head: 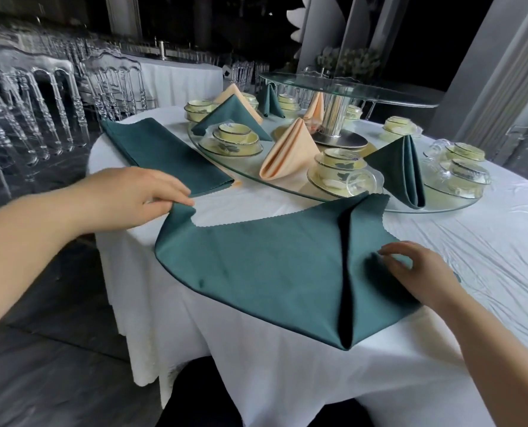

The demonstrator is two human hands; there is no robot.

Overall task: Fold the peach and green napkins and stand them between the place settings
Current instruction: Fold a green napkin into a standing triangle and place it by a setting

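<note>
While the left hand [139, 192] pinches the far left corner of the green napkin [272, 266] between thumb and fingertips, the right hand [417, 272] rests on the napkin's right flap with fingers bent; whether it grasps the fabric or only presses it cannot be told; the napkin lies flat on the white cloth [318, 380] just in front of the turntable [244, 175], its right flap folded in to a dark centre crease that ends in a point by the near table edge, its far tip reaching the turntable's rim; left of the turntable lies a stack [164, 152] of flat green napkins, a peach edge showing beneath its end nearest the rim; on the turntable a peach cone [287, 152] stands just left of a set of bowls [339, 167]; a green cone [401, 171] stands just right of them.
</note>
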